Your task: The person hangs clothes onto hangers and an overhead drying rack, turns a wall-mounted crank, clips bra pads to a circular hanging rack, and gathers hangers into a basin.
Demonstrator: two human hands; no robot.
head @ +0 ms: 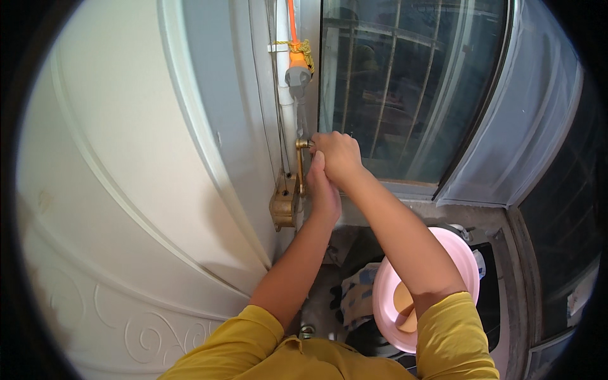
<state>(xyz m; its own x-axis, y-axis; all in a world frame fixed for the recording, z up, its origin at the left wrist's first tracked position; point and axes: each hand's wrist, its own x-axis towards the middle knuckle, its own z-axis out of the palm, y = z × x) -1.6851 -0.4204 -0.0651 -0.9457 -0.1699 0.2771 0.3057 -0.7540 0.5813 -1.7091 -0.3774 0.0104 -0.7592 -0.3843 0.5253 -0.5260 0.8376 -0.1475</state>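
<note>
Both of my hands are together at the handle end of a brass-coloured hand crank (300, 164). My right hand (338, 154) is closed over the handle, most of which it hides. Just below and left of it, my left hand (323, 183) presses close, its thumb up against the right hand; its fingers are largely hidden. The crank arm joins a brass-coloured winch box (284, 206) on the wall, with thin cables (281, 128) running up from its top. Above the hands hangs a grey and orange socket (298, 76) on an orange cord, tied with yellow rope.
A white panelled door (118, 156) stands at the left, a white pipe (286, 114) beside the cables. Behind my hands is a glass window (380, 95) with bars. Below my right forearm sits a pink basin (384, 289) with a tan item inside, near checked cloth (358, 294).
</note>
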